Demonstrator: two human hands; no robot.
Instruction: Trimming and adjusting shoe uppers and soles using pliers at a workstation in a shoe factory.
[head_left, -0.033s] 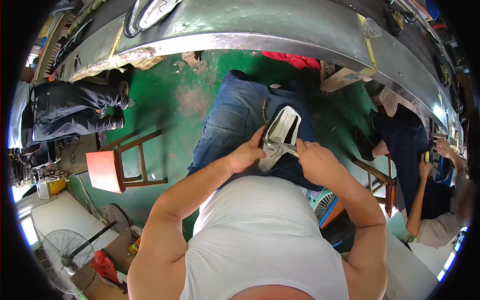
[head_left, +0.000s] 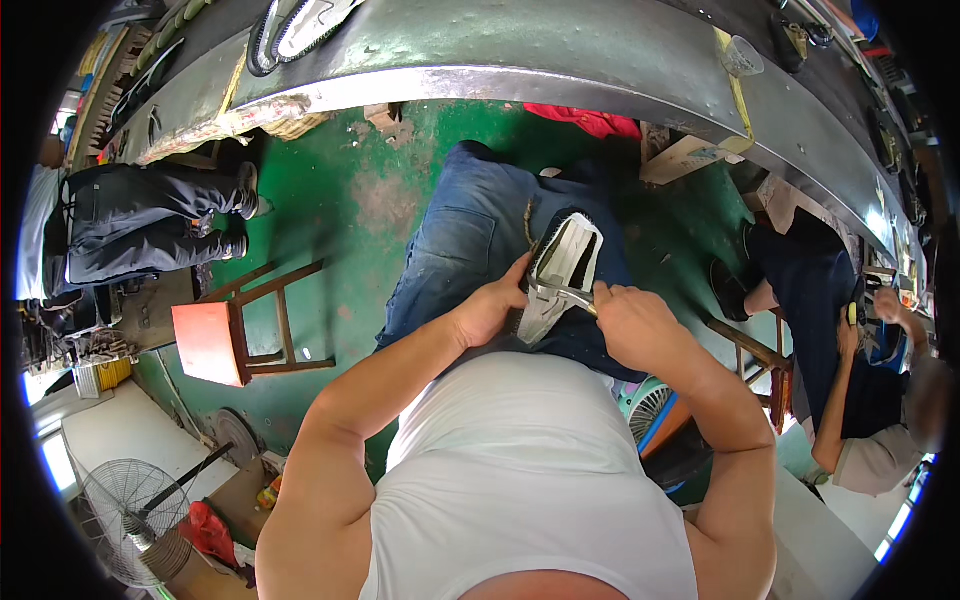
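Note:
Over my thighs lies a light grey and white shoe upper (head_left: 575, 255) with a dark rim, its open underside turned up. My left hand (head_left: 492, 308) is closed on its left edge, some fingers hidden behind it. My right hand (head_left: 630, 322) grips metal pliers (head_left: 570, 294). The pliers' head reaches across the near half of the shoe upper and touches it; whether the jaws pinch the edge cannot be made out.
Ahead runs a long metal-topped bench (head_left: 480, 50) with another shoe (head_left: 310, 25) at its left. A red-topped stool (head_left: 208, 344) stands left, a wire fan (head_left: 130, 510) behind it. Co-workers are at both sides; the right one's hands (head_left: 850, 335) hold something.
My left thumb and fingers have drawn back from the shoe upper's near part toward its left edge. The shoe upper and pliers have shifted only slightly.

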